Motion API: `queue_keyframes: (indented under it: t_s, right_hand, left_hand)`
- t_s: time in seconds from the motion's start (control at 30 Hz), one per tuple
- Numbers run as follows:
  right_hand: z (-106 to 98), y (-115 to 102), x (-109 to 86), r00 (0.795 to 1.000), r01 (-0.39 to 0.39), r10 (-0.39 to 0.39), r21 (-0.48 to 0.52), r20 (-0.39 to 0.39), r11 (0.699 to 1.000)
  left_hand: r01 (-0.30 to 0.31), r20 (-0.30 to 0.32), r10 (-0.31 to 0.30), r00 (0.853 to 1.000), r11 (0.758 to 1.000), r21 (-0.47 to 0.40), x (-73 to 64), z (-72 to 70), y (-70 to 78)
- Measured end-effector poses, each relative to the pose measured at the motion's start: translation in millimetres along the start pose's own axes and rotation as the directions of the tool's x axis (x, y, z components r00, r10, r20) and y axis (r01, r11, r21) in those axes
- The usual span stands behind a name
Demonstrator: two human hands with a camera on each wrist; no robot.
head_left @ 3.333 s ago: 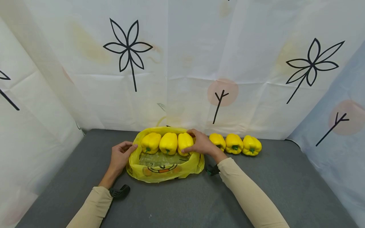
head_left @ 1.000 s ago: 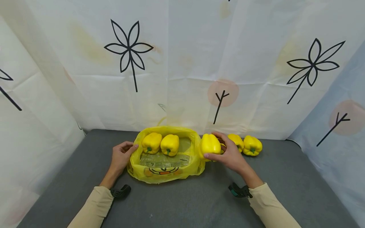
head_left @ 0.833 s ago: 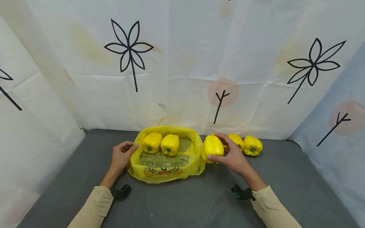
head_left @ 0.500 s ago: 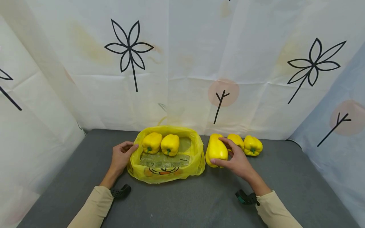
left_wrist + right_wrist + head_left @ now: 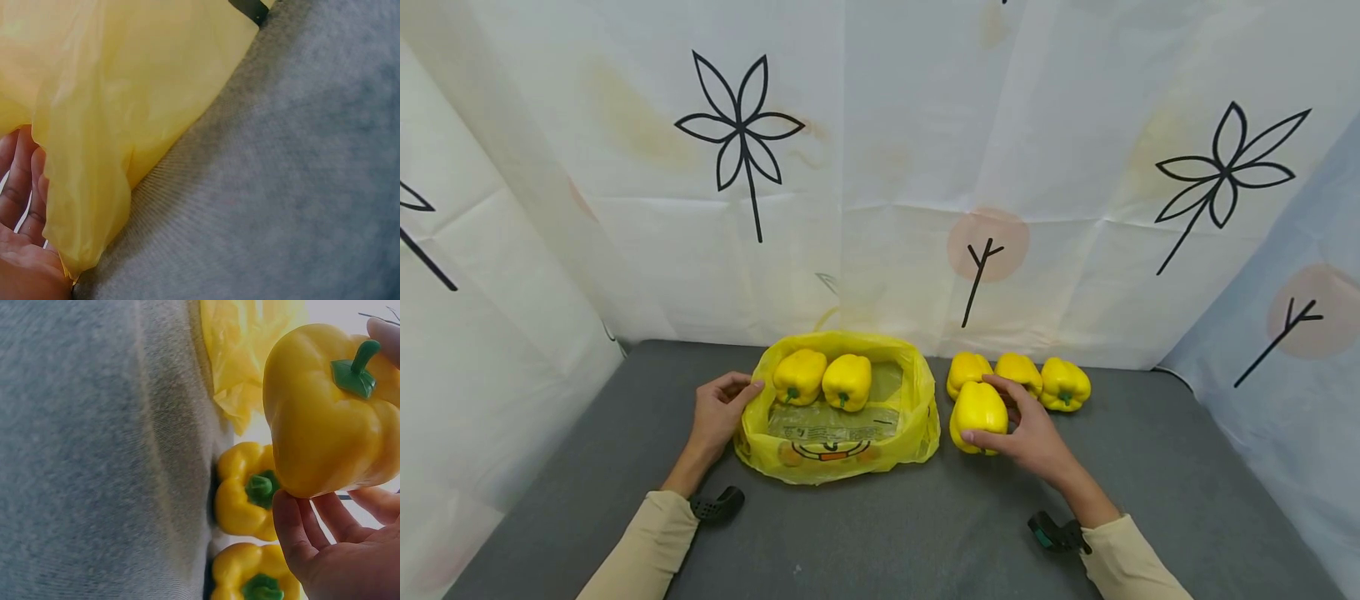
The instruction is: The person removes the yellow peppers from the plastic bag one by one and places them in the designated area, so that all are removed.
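Note:
A yellow plastic bag [image 5: 835, 467] lies with its mouth spread wide, and inside it sit two yellow bell peppers [image 5: 799, 377], stems toward me. At the bag's left rim, my left hand [image 5: 717, 412] pinches the plastic; in the left wrist view the bag [image 5: 94, 137] partly hides those fingers. To the right of the bag, my right hand [image 5: 1033, 433] grips another yellow bell pepper [image 5: 978, 415] between thumb and fingers. Its green stem [image 5: 356, 378] shows in the right wrist view. Behind it stand three more peppers [image 5: 1019, 374] in a row.
The grey table [image 5: 880, 542] carries all of this. A white cloth backdrop [image 5: 880, 167] with flower drawings rises right behind the bag and the row. A dark band [image 5: 718, 505] sits at the left wrist, another band [image 5: 1056, 533] at the right.
The right hand has taken a pepper out of the bag and carried it right, then toward me, in front of the row. The left hand has stayed at the bag's rim.

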State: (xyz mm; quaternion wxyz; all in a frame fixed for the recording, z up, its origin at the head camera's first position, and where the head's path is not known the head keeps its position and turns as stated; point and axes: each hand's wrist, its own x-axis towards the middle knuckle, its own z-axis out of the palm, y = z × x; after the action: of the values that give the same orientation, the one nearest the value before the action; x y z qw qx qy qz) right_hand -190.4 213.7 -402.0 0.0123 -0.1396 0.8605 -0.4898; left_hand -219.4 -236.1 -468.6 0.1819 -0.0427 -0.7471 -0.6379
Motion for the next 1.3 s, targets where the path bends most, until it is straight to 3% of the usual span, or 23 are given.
queue_keyframes:
  t_s: [0.43,0.67,1.3]
  right_hand:
    - [0.5,8.8,-1.9,1.0,0.007,-0.007,-0.038,-0.001,0.999]
    - [0.7,11.0,-1.0,0.998,-0.051,0.05,0.02,0.042,0.999]
    - [6.0,18.8,-0.1,0.993,-0.101,0.102,-0.025,0.062,0.995]
  left_hand:
    - [-0.011,0.001,0.011,1.0,1.0,-0.001,2.0,-0.9,0.8]
    - [-0.008,0.003,0.008,1.0,1.0,-0.002,2.1,-0.2,1.0]
    - [0.001,-0.003,-0.001,1.0,1.0,-0.008,-0.2,0.8,1.1]
